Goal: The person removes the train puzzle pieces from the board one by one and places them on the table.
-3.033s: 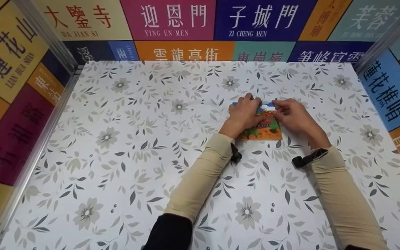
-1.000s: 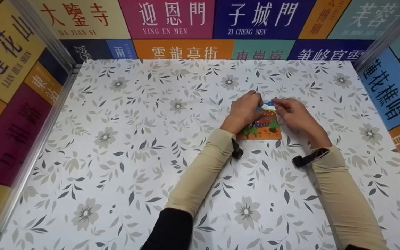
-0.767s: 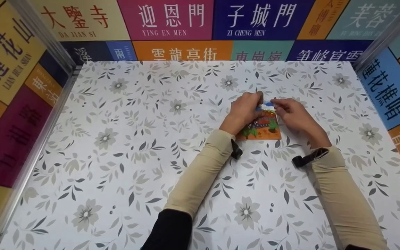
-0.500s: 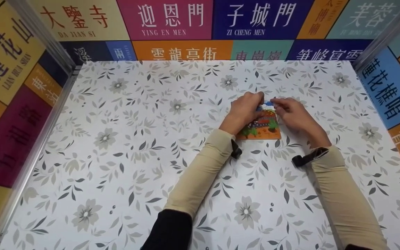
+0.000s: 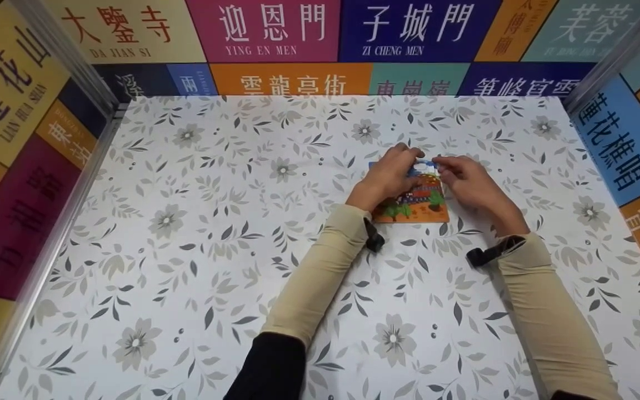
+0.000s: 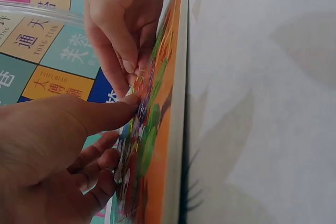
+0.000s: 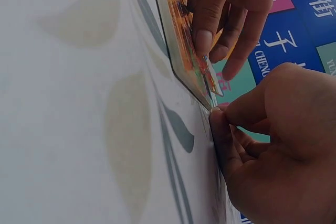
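A small square picture board (image 5: 414,211), printed with cacti, orange ground and blue sky, lies flat on the table; it looks like a jigsaw puzzle. My left hand (image 5: 389,175) rests over its upper left part and hides some of the picture. In the left wrist view the thumb (image 6: 107,115) lies straight across the printed face, the other fingers loosely bent. My right hand (image 5: 467,178) is at the upper right corner. Its thumb and forefinger pinch the board's corner in the right wrist view, beside a slightly raised flat piece (image 7: 217,83).
The table (image 5: 198,289) is covered with a white cloth patterned in grey flowers and leaves. Panels with Chinese lettering (image 5: 275,30) stand along the back and both sides. A small black wrist camera (image 5: 481,256) sits at the right cuff, another (image 5: 374,241) at the left.
My left hand has drawn slightly left and its fingers have spread, uncovering more of the picture's middle and its blue upper left edge. The right hand stays at the corner.
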`<state>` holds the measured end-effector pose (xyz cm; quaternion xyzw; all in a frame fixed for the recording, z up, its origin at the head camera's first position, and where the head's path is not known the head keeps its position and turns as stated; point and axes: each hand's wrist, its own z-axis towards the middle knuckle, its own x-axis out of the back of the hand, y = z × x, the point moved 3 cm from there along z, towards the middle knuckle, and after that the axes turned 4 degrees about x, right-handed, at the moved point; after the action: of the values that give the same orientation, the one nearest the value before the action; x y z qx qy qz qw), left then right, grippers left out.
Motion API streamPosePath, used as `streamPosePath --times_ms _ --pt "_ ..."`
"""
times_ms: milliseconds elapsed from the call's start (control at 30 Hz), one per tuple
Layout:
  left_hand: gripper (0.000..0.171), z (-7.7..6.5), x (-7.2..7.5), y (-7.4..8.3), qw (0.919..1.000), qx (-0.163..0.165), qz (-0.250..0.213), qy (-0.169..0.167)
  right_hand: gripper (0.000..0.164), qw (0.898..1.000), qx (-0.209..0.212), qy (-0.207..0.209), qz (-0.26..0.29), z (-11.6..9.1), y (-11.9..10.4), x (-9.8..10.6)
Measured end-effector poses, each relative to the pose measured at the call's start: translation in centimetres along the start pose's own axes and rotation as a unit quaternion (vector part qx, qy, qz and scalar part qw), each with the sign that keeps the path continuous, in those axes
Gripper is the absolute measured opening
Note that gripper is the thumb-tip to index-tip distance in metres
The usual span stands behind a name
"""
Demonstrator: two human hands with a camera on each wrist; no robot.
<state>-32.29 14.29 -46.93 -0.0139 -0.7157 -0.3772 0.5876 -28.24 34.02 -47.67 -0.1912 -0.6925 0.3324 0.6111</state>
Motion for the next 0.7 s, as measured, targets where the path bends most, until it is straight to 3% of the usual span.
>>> streamPosePath --times_ms 300,700 --pt "0.045 -0.06 0.09 -0.12 0.9996 0.012 -0.024 -0.001 0.045 1.000 -0.001 0.004 -0.002 0.06 -0.02 0.05" --pt "0.046 0.02 0.00 -0.63 0.9988 -0.026 -0.042 0.004 0.046 1.000 -0.006 0.001 -0.007 0.01 0.05 0.06"
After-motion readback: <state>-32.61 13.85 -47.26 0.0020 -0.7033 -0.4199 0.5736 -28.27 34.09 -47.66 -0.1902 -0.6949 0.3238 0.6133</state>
